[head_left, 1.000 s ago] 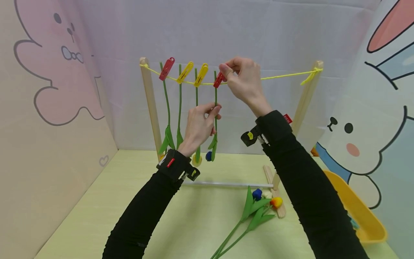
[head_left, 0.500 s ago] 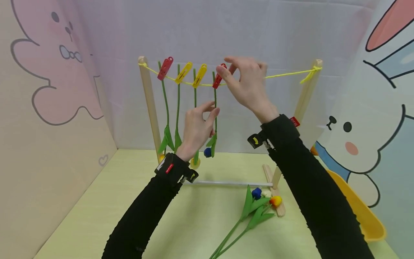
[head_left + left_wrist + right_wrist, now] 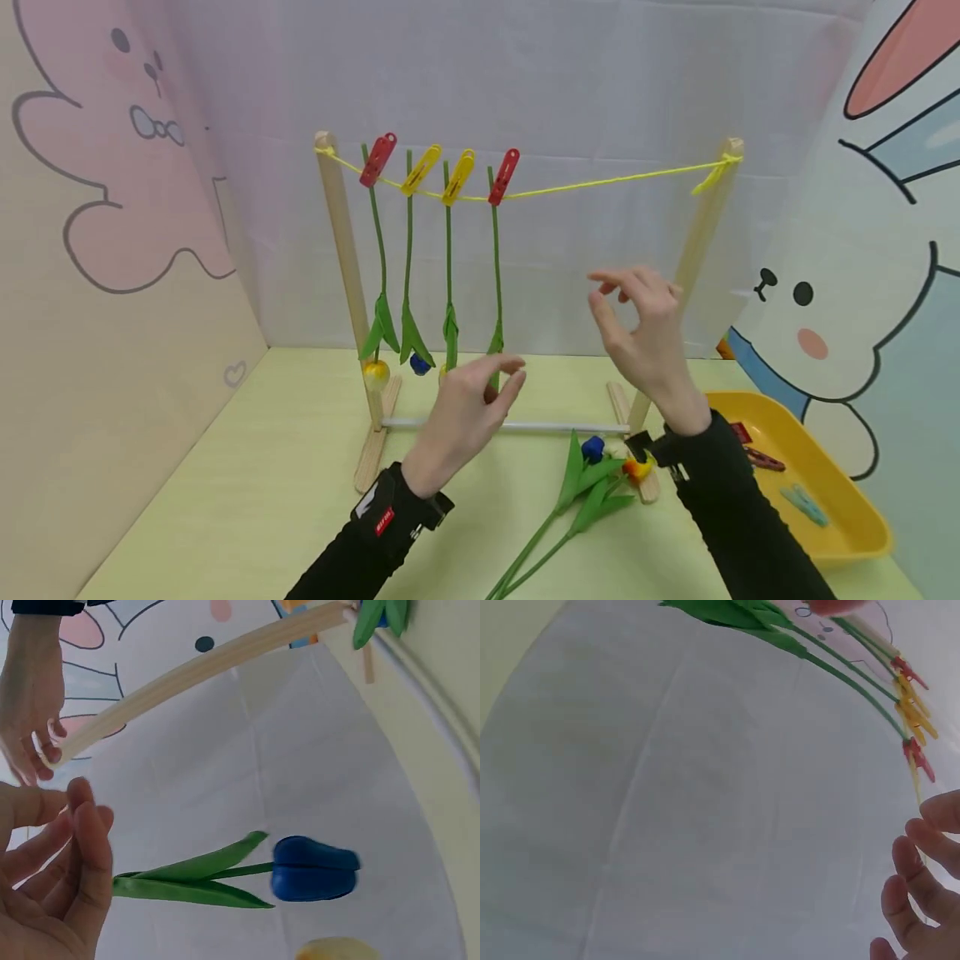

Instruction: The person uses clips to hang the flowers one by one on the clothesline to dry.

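Several artificial tulips hang upside down by their stems from a yellow string (image 3: pixel 600 182), clipped with two red and two yellow clothespins. The rightmost red clothespin (image 3: pixel 503 177) pins a tulip stem (image 3: pixel 496 258). My left hand (image 3: pixel 461 417) is low in front of that tulip, fingers loosely bent, holding nothing; it covers the flower in the head view. That blue tulip (image 3: pixel 315 868) shows in the left wrist view, beyond the fingers. My right hand (image 3: pixel 645 333) hovers by the frame's right post, fingers relaxed, nothing in it.
Two wooden posts (image 3: pixel 343 250) and a low white rod (image 3: pixel 555 428) form the rack. Loose tulips (image 3: pixel 577 492) lie on the table before its right foot. At right, a yellow tray (image 3: pixel 862 525) holds red clothespins (image 3: pixel 765 458) and a light teal clothespin (image 3: pixel 806 504).
My right hand has let go of the red clothespin and moved down and right. My left hand has released the stem and dropped lower. The clothespin and tulip stay on the string.
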Tool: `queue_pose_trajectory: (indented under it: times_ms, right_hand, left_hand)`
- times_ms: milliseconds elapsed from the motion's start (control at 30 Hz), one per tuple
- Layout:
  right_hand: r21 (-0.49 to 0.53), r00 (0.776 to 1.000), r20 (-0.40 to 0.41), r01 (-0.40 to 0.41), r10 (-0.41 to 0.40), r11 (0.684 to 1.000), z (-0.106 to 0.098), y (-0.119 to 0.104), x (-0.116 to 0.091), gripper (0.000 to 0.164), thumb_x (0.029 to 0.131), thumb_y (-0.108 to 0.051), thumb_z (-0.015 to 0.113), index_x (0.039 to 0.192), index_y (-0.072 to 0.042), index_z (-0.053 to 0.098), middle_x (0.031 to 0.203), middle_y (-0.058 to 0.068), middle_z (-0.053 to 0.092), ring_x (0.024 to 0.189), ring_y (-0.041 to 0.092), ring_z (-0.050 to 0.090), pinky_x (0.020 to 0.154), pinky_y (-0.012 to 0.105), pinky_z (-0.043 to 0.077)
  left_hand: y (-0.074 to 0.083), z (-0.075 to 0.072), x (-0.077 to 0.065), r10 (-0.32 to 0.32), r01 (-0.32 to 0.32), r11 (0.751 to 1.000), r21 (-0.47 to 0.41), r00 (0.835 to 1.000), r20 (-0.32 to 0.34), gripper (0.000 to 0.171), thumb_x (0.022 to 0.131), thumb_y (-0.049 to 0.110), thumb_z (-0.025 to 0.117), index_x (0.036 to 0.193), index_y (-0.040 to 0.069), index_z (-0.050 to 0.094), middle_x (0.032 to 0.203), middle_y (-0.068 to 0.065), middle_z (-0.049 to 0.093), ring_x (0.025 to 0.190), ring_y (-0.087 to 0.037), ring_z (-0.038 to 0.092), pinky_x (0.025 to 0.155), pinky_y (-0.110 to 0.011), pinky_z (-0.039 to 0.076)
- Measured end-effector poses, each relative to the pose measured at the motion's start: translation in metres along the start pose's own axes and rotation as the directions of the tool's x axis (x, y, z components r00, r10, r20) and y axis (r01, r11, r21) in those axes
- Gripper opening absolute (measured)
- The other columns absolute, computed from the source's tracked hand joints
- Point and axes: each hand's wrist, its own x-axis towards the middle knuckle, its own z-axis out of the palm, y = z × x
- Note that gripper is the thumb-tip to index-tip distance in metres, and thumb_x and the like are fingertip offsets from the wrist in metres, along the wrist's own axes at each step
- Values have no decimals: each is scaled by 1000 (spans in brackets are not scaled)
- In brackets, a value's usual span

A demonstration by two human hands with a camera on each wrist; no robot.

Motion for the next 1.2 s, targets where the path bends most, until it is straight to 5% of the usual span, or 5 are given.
queue_pose_trajectory:
  times_ms: [233, 333, 567, 833, 1200]
  right_hand:
    - [-163, 984, 144, -77, 101, 984, -26, 44, -65, 15, 86, 8, 68, 100, 5, 72, 85, 18, 65, 77, 30, 53, 76, 29, 36]
    - [-268, 948, 243, -139, 206, 953, -46, 66, -82, 15, 88, 5, 67, 102, 5, 71, 91, 19, 66, 80, 31, 57, 72, 33, 43]
    - [-462, 702, 475, -314, 530, 829, -101, 113, -111, 28, 98, -9, 60, 117, 12, 64, 116, 34, 61, 103, 49, 57, 85, 62, 47]
    - [-511, 602, 560, -290, 569, 810, -134, 145, -140, 26, 94, -1, 60, 113, 16, 62, 114, 39, 62, 107, 56, 56, 89, 65, 45]
    - [-550, 341, 712, -274, 614, 789, -154, 154, -146, 44, 99, -18, 62, 123, 19, 56, 122, 41, 59, 113, 60, 53, 90, 65, 47]
  left_hand:
    - [-20, 16, -44, -189, 179, 982, 65, 954, 234, 15, 99, 17, 64, 109, 11, 74, 90, -5, 77, 50, 6, 48, 50, -14, 41]
    - [-33, 21, -61, -240, 218, 970, 106, 926, 291, 14, 99, 17, 64, 106, 13, 75, 87, -4, 78, 52, 4, 52, 51, -15, 42]
    - [-51, 27, -84, -290, 263, 957, 122, 880, 376, 14, 97, 20, 66, 105, 13, 75, 83, 0, 76, 59, 3, 56, 55, -16, 43]
    - [-59, 33, -90, -300, 268, 954, 135, 841, 451, 12, 95, 20, 69, 103, 12, 75, 80, 5, 72, 63, 5, 53, 57, -15, 42]
    - [-61, 33, -91, -332, 273, 943, 191, 820, 467, 12, 95, 24, 69, 103, 18, 76, 79, 9, 71, 65, 4, 53, 55, -17, 40]
